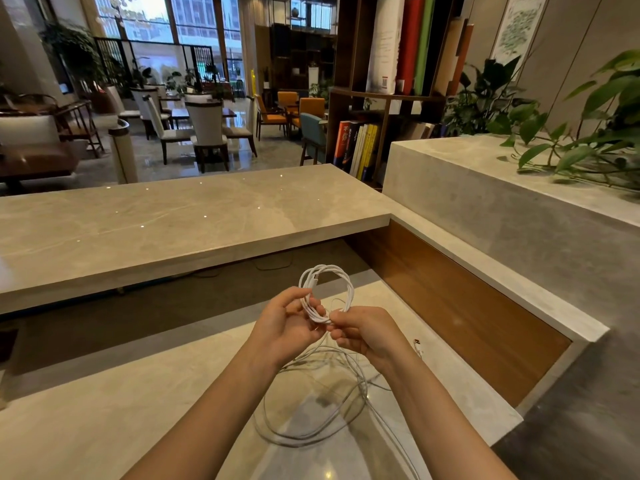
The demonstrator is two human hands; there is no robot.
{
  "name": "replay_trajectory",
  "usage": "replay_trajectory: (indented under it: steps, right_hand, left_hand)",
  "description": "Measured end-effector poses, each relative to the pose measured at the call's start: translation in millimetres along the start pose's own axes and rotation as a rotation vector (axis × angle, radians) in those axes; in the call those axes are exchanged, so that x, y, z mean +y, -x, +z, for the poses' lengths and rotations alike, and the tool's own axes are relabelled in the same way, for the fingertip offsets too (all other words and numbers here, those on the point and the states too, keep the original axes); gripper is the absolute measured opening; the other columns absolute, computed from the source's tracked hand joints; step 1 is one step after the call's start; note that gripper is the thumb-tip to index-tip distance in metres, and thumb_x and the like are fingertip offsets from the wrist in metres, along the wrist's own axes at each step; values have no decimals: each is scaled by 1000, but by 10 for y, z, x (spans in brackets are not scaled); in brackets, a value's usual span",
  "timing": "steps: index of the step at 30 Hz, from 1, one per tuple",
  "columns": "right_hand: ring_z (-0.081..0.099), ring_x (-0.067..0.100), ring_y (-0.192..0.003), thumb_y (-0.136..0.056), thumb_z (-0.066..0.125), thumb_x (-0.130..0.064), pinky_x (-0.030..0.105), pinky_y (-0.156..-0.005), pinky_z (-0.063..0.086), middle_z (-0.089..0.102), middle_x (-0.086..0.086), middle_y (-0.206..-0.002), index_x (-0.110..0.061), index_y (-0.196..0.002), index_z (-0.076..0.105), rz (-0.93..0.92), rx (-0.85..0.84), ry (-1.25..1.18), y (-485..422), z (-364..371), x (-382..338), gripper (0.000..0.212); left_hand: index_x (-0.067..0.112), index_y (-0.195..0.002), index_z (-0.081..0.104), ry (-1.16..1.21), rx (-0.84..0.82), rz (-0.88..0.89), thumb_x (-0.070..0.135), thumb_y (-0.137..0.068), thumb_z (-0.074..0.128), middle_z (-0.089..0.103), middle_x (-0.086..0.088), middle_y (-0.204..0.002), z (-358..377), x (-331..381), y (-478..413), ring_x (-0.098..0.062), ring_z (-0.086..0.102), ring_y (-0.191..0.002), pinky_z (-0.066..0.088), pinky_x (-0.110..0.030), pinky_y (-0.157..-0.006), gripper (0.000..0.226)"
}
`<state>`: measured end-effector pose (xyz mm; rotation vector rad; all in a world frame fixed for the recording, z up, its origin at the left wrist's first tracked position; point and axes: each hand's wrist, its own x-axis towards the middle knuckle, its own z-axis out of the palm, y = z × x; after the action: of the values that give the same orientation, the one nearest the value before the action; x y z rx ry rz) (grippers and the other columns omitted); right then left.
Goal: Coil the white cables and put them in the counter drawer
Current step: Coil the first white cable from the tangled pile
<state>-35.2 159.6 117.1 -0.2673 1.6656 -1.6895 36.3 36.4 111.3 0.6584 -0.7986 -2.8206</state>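
A small coil of white cable (337, 277) stands upright between my hands above the lower counter. My left hand (287, 323) pinches the coil's left side. At the coil's bottom my right hand (367, 332) is closed on the strands. More white cable (311, 410) hangs down from my hands and lies in loose loops on the lower counter (104, 427). A cable plug (418, 342) lies on the counter just right of my right hand. No drawer is visible.
A raised stone counter (156, 220) runs across in front of me. A wood panel (467, 313) and a grey ledge (519, 202) with green plants (588, 143) close off the right side. Behind are a bookshelf (381, 98) and chairs.
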Motion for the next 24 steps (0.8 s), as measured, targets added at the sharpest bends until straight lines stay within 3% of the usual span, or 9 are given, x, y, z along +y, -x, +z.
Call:
replay_trajectory:
  steps: [4,11,13,17,22,24]
  right_hand:
    - [59,13,-56,-84,65,-9,20,-54,50,65,14,-73,8,-92,66,-93,-3,14,42,29,112,19]
    - [57,12,-60,-86,63,-9,21,-57,49,66,10,-76,3,-93,67,-101,-19,5,81,2,197,15]
    - [57,12,-60,-87,63,-9,21,-57,49,66,9,-74,2,-91,68,-112,-13,22,88,-11,213,13]
    - [59,12,-63,-87,63,-11,22,-60,51,67,9,-76,0,-92,68,-137,-8,57,86,-24,250,14]
    - [64,19,-84,-90,57,-33,30,-75,55,71,6,-93,-13,-100,66,-150,14,162,19,-69,183,24]
    - [63,17,-85,-94,52,-30,29,-74,54,70,6,-96,-16,-102,65,-208,74,205,-43,-140,107,21]
  left_hand:
    - [4,-80,58,-49,74,139,12,-90,54,46,-5,-65,50,-66,-37,-14,44,-62,42,-28,-65,13]
    - [2,-95,57,-181,78,325,16,-96,47,47,-4,-61,35,-176,-62,-11,47,-53,45,-23,-55,17]
    - [7,-96,61,-314,102,387,19,-97,46,46,-3,-62,7,-196,-68,-11,45,-57,43,-23,-57,19]
    - [11,-79,57,-690,236,523,27,-97,44,44,-4,-68,-32,-246,-80,-13,40,-64,38,-27,-60,27]
    - [10,-99,63,-791,228,501,27,-97,44,53,0,-78,-48,-192,-106,-14,47,-73,42,-26,-63,26]
    - [10,-101,63,-816,193,461,25,-97,45,54,1,-80,-53,-172,-118,-14,47,-75,42,-27,-63,24]
